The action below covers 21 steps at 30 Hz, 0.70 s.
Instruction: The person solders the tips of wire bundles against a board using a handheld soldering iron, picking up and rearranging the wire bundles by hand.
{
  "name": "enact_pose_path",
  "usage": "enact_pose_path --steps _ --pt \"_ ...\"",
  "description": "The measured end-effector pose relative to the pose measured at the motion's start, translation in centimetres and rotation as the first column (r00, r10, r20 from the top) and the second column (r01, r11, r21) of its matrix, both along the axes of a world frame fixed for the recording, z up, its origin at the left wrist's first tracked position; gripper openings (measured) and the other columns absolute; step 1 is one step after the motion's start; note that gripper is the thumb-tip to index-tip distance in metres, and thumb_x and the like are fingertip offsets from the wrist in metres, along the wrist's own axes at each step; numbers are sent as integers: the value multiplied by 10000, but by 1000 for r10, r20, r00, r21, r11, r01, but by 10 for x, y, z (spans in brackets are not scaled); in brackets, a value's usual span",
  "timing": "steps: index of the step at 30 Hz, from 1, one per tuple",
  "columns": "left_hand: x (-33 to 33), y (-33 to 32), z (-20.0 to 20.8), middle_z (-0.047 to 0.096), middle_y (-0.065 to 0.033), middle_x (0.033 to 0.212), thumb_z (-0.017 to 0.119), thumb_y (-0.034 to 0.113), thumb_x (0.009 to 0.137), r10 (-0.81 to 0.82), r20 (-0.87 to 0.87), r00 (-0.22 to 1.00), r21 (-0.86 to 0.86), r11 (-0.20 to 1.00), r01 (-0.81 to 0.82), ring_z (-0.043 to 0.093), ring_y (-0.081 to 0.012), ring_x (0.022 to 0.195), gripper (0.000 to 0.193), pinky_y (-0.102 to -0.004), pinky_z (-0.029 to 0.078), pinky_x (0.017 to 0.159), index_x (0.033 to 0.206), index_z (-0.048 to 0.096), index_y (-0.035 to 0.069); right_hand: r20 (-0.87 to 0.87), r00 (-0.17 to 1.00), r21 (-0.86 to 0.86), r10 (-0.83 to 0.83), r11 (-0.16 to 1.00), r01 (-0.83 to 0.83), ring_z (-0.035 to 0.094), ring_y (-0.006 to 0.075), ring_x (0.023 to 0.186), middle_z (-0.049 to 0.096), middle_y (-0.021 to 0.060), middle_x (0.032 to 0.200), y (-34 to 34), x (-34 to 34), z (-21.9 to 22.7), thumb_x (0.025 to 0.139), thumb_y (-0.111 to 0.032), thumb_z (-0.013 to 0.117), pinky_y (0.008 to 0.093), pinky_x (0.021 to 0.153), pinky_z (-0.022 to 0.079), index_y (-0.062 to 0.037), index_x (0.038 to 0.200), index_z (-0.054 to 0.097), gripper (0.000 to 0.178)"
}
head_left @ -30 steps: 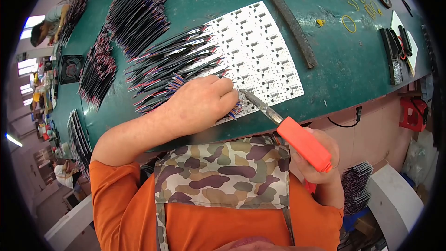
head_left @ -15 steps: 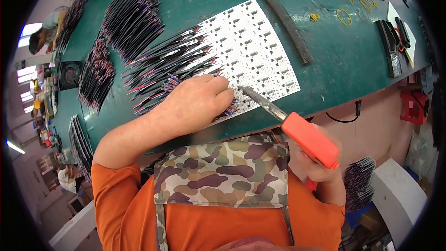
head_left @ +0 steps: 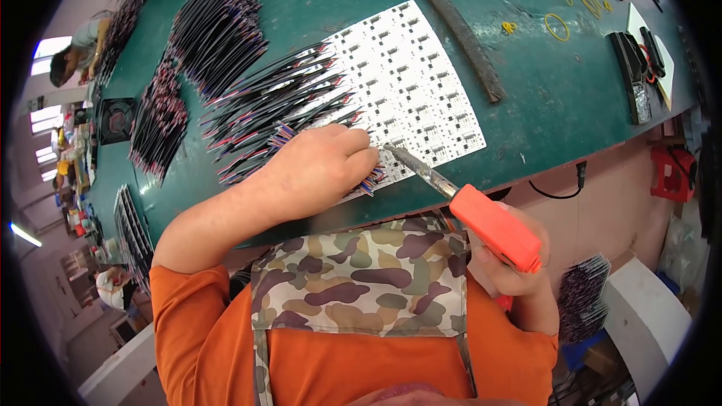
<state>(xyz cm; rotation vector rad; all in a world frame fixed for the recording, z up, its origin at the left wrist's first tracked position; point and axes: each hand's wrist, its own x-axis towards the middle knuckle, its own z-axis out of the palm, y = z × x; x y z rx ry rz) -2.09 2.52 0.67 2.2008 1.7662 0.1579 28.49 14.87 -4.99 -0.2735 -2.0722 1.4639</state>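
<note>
A white panel of small circuit boards (head_left: pixel 410 68) lies on the green table, with rows of dark wires (head_left: pixel 274 101) reaching leftward from its left part. My left hand (head_left: pixel 323 169) rests over the panel's near edge, its fingers closed round a bundle of thin wires (head_left: pixel 284 135) whose coloured ends poke out on both sides. My right hand (head_left: pixel 515 277) is wrapped round the red handle of a soldering iron (head_left: pixel 495 227). The iron's dark tip points up-left and is at the panel, just right of my left fingers; whether it touches is too small to tell.
Big bundles of black wires (head_left: pixel 218 30) lie at the far left, near a black fan (head_left: pixel 117 120). A dark bar (head_left: pixel 451 26) lies beyond the panel. Yellow rubber bands (head_left: pixel 556 28) and a black holder (head_left: pixel 630 79) are at the right. Another person (head_left: pixel 71 60) works at far left.
The soldering iron has shifted slightly left, its tip a little lower on the panel. My left hand has stayed nearly in place, still holding the wires.
</note>
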Motion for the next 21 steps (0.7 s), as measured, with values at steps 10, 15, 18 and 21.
enact_pose_path --steps 10,15,18,21 --pt "10 1 3 576 -101 876 611 74 758 -15 -11 1000 9 1000 16 607 -290 815 274 -394 518 697 1020 625 -6 54 999 86 -6 996 2 702 287 890 675 182 1074 -4 1 11 747 40 697 378 806 561 97 1233 541 514" --pt "13 1 5 572 -101 876 590 88 782 -20 -60 998 -9 1000 20 606 -285 820 261 -388 521 698 1022 618 -13 41 999 133 -34 991 28 704 302 882 674 188 1067 -6 0 10 744 31 698 381 797 564 98 1217 551 499" --pt "15 1 5 574 -103 887 582 92 790 -32 -85 996 -27 999 30 607 -284 825 261 -386 522 701 1026 616 -15 48 998 81 -42 996 38 705 301 870 678 182 1052 -9 3 9 748 17 694 377 793 563 99 1212 554 491" --pt "18 2 7 576 -105 894 580 94 793 -38 -99 994 -43 999 34 608 -283 834 266 -386 523 703 1032 615 -18 53 997 60 -63 996 60 698 284 825 681 159 998 -10 9 6 756 -13 696 365 776 555 96 1196 567 471"
